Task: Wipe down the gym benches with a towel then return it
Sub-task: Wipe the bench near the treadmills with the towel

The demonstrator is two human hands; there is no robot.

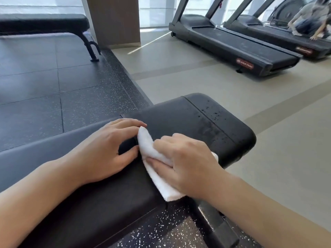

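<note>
A black padded gym bench (188, 119) runs from the lower left to the centre right, with water droplets on its far end. My right hand (186, 163) presses a folded white towel (152, 153) onto the pad, fingers curled over the cloth. My left hand (107, 149) rests flat on the pad just left of the towel, its fingertips touching the towel's top corner. A second black bench (44, 23) stands at the far left on the dark floor.
Dark speckled rubber tiles (53, 86) cover the floor to the left, beige flooring to the right. Two treadmills (232, 43) stand at the back right, with a person (308, 20) crouched on the farther one. A brown pillar (116, 20) rises behind.
</note>
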